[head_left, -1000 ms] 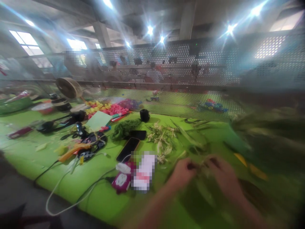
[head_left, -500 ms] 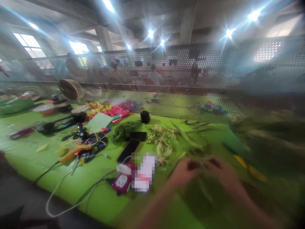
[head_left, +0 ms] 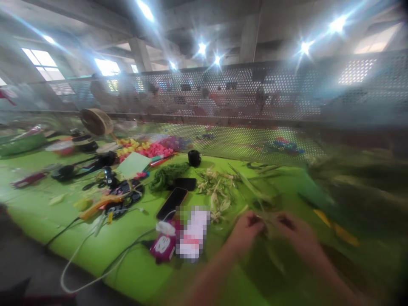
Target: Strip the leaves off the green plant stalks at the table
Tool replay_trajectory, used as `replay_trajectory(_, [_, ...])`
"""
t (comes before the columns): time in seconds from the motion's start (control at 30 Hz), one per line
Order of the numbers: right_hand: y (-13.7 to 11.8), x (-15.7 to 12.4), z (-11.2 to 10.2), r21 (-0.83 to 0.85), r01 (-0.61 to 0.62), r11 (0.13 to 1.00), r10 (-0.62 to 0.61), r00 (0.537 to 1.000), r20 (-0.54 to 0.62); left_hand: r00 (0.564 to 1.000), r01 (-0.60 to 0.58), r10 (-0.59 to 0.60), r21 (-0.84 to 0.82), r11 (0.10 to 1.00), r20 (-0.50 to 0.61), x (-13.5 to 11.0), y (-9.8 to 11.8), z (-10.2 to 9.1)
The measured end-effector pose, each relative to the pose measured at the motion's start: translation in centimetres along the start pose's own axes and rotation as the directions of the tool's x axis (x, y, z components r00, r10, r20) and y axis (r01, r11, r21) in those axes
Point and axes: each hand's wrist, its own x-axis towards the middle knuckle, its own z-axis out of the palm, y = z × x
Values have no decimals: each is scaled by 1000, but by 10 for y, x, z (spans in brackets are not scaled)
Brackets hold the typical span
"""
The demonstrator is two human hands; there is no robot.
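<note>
My left hand (head_left: 245, 231) and my right hand (head_left: 295, 231) are close together at the lower right, just above the green tabletop. Both are closed, fingertips pinched on a thin, pale green husk-like strip (head_left: 276, 258) whose lower end hangs between them. Blur hides exactly how the fingers grip it. Left of the hands lies a loose heap of pale, curled husk-like pieces (head_left: 219, 191). A long green leaf-like strip (head_left: 251, 187) rests beyond my hands.
Left of my hands are a pixelated pale item (head_left: 194, 233), a purple power socket (head_left: 163, 247), a phone (head_left: 172, 203) and a green yarn-like bundle (head_left: 167, 175). An orange-handled tool (head_left: 102, 205) trails a cord. A perforated screen (head_left: 223, 136) stands along the back.
My hands have drawn very slightly apart, the left shifting a little left. Both are still pinched on the strip. Objects on the table have not moved.
</note>
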Motion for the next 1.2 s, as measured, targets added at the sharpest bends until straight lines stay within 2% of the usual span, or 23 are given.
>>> replay_trajectory(0.23, [9,3,0,-53,97,994,-92,992,88,998,63,-64,-145,987,-6,-1,5,4])
replay_trajectory(0.37, [6,1,0,-22,95,995,-93,994,65,999,53,-53,-65,997,6,-2,7,3])
replay_trajectory(0.47, [1,-1,2,-61,112,992,-111,994,17,999,31,-32,15,999,13,-1,6,1])
replay_trajectory(0.57, [3,-1,3,-140,189,972,-196,980,-40,1000,14,-14,33,999,22,-1,5,0])
replay_trajectory(0.63, [8,1,3,-191,339,921,-353,934,-44,1000,8,-8,36,999,1,-1,4,0])
replay_trajectory(0.73, [17,3,2,-293,593,750,-611,791,34,999,27,-26,33,999,-37,1,3,-1])
replay_trajectory(0.8, [22,4,3,-353,672,650,-692,717,90,998,43,-42,15,999,-49,2,3,-1])
replay_trajectory(0.87, [24,4,4,-386,687,616,-710,696,108,997,58,-58,-11,998,-56,3,2,-1])
replay_trajectory(0.93, [22,3,4,-385,664,641,-685,722,103,996,69,-71,-32,997,-60,3,2,-1])
replay_trajectory(1.0, [17,0,6,-367,588,721,-610,790,65,995,70,-73,-41,997,-66,2,2,0])
replay_trajectory(1.1, [7,-5,8,-312,376,872,-403,915,-23,996,46,-49,-46,998,-80,-1,5,2])
replay_trajectory(1.2, [0,-10,10,-252,197,948,-217,975,-54,995,11,-12,-16,1000,-94,-3,8,4])
